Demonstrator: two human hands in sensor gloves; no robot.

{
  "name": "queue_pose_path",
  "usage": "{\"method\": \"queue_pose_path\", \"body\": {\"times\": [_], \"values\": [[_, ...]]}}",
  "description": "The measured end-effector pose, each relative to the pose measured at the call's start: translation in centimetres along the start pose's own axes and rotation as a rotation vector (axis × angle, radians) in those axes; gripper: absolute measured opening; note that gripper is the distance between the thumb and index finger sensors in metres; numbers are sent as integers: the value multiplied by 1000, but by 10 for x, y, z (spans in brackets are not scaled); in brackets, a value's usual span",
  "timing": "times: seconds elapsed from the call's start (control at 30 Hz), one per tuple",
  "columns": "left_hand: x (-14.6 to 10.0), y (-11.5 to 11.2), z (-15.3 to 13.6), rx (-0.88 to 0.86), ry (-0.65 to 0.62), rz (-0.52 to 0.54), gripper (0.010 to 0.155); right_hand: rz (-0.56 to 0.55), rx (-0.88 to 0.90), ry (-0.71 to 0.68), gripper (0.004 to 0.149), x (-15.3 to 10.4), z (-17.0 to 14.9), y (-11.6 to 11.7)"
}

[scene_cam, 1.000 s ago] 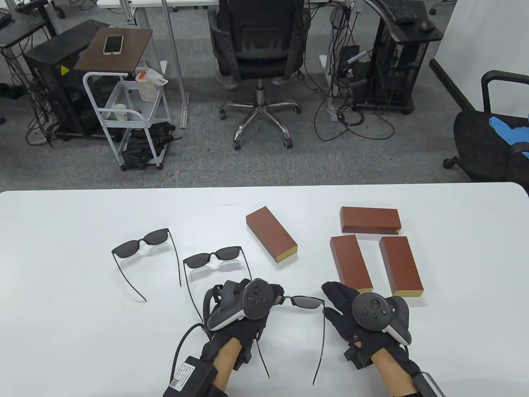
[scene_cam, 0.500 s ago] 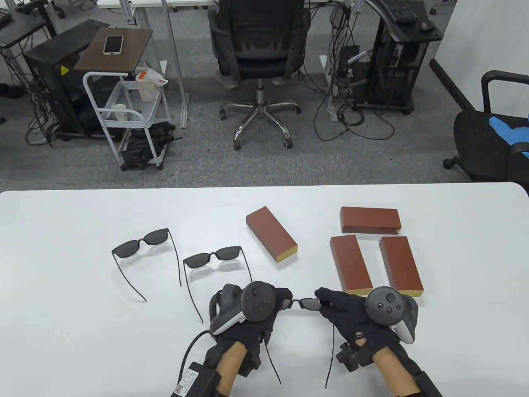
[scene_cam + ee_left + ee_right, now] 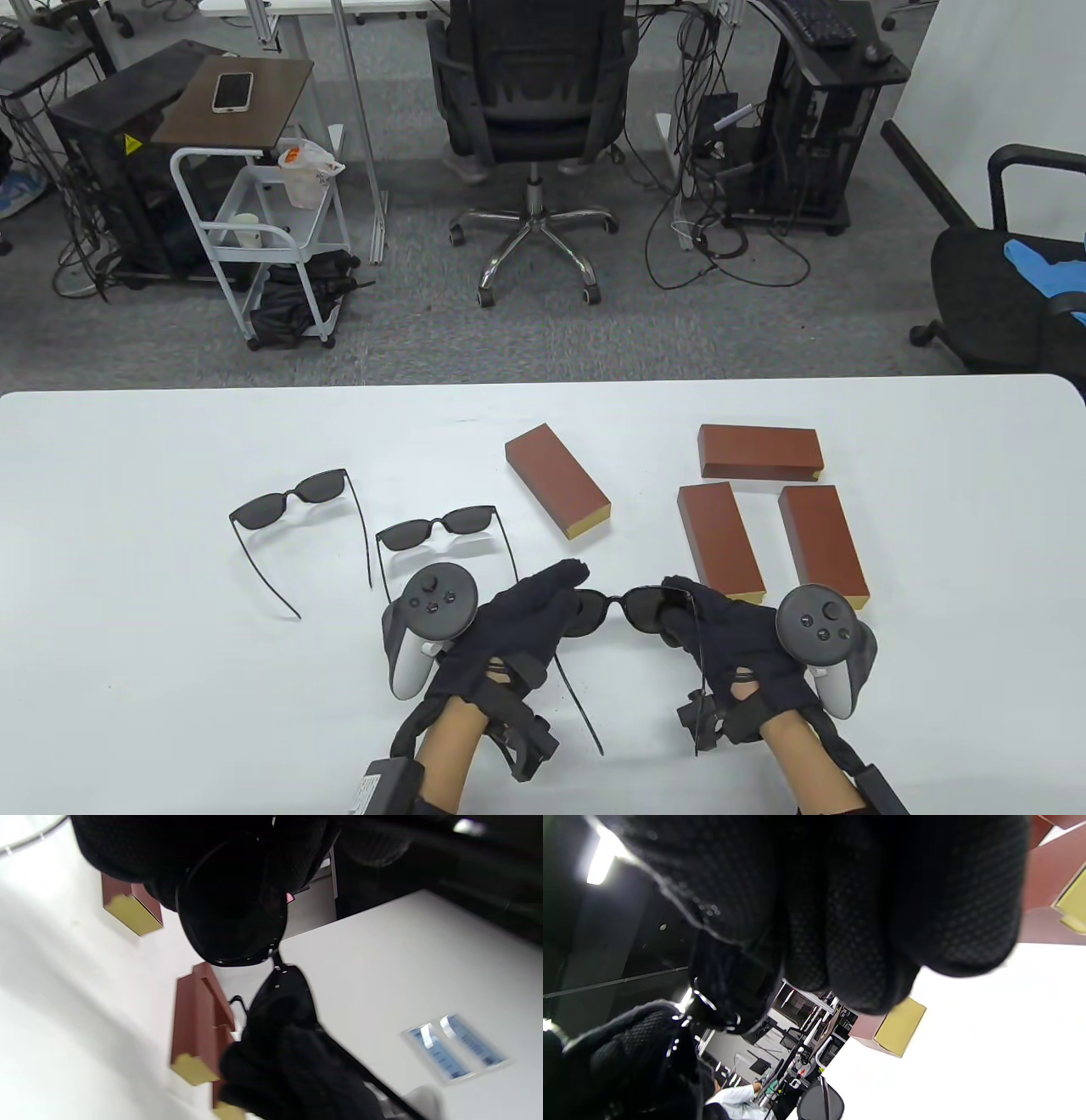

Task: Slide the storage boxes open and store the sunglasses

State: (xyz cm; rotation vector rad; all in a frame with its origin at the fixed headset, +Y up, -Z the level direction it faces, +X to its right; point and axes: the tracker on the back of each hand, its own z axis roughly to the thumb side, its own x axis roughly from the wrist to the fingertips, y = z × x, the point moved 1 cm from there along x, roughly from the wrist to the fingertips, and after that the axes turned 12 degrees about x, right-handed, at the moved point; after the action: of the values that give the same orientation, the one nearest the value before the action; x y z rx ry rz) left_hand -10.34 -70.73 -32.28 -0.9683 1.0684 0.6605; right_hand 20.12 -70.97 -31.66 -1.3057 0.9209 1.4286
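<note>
Both hands hold one pair of sunglasses [image 3: 624, 604] just above the white table [image 3: 127, 679], near its front edge. The left hand [image 3: 517, 628] grips the left lens end, fingers wrapped round it, and the right hand [image 3: 730, 645] pinches the right lens end. Both arms of the glasses point back toward the person.

Two more pairs of sunglasses lie unfolded on the table to the left: one [image 3: 293, 501] farther out and one [image 3: 437, 531] just beyond the left hand.

Four brown storage boxes rest on the table, all closed. One [image 3: 556, 480] lies at an angle in the middle. Three sit to the right: one [image 3: 759, 450] lying across, and below it two side by side [image 3: 719, 539] [image 3: 821, 543], near the right hand.
</note>
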Motion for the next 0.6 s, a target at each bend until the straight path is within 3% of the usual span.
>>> {"method": "queue_pose_path", "body": {"times": [0.17, 0.6], "values": [[-2, -4, -10, -242, -15, -16, 70, -60, 113, 92, 46, -4, -4, 0], [-5, -15, -17, -342, 40, 32, 68, -105, 327, 276, 50, -16, -17, 7]]}}
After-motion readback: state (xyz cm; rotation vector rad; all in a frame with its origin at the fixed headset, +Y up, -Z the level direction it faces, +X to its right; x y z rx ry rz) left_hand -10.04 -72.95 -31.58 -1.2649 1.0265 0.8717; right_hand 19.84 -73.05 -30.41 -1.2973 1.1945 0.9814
